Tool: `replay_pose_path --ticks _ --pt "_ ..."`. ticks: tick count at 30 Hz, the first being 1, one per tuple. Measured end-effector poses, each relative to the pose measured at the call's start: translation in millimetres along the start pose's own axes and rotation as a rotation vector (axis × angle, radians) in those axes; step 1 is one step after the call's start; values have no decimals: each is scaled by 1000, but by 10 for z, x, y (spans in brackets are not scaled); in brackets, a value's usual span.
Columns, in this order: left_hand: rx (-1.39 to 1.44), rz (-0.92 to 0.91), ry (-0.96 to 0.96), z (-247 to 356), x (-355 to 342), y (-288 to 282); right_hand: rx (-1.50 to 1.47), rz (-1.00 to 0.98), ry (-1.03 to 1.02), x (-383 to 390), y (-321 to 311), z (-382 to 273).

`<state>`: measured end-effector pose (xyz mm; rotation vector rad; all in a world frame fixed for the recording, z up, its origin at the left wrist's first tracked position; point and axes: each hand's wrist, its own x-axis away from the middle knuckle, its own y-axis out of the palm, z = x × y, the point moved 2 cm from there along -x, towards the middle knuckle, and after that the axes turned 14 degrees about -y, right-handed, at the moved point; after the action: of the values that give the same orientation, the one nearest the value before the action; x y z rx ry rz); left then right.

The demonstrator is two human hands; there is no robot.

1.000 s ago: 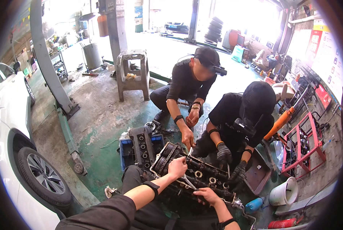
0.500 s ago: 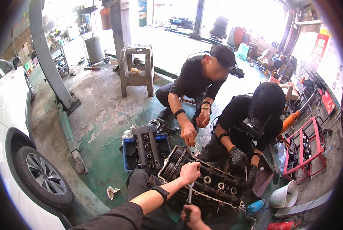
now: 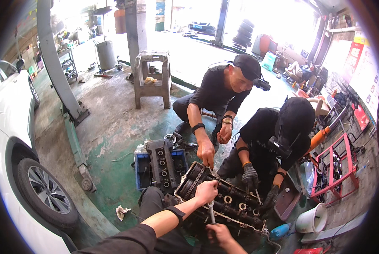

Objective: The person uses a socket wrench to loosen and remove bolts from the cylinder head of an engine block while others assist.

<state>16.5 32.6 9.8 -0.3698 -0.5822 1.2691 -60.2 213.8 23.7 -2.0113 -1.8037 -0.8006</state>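
Note:
An oily engine cylinder head (image 3: 236,203) with a chain along one end lies in front of me. My left hand (image 3: 206,190) is closed on the upper end of a silver wrench (image 3: 211,211), over the head. My right hand (image 3: 217,233) grips the wrench's lower handle near the head's front edge. Across from me, a co-worker's bare hand (image 3: 205,150) holds a tool at the far edge. Another co-worker's gloved hands (image 3: 250,178) work at the right end, with a slim tool between them. A removed valve cover (image 3: 159,163) rests on a blue bin (image 3: 143,171) to the left.
A white car (image 3: 11,127) and lift post (image 3: 58,80) stand left. A stool (image 3: 151,97) is behind the crouched co-workers. At right are a tray (image 3: 287,199), white bucket (image 3: 308,220), red metal frame (image 3: 350,169) and orange jack (image 3: 316,139). A rag (image 3: 121,211) lies on the floor.
The wrench has swung from diagonal to nearly upright in the picture, my right hand moving down and left with it. The nearer co-worker's gloved hands shifted slightly. The view moved a little.

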Motion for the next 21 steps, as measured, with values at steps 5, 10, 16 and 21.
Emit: replay_pose_path --ticks 5,10,16,21 --pt "55 111 -31 -57 36 30 180 -135 -4 -140 -715 -391" --pt "41 25 -24 -3 44 100 -47 10 -3 -71 -192 328" --pt "19 18 97 22 -5 61 -250 278 21 60 107 315" --pt "-17 1 107 23 -44 124 -324 457 -30 76 395 414"
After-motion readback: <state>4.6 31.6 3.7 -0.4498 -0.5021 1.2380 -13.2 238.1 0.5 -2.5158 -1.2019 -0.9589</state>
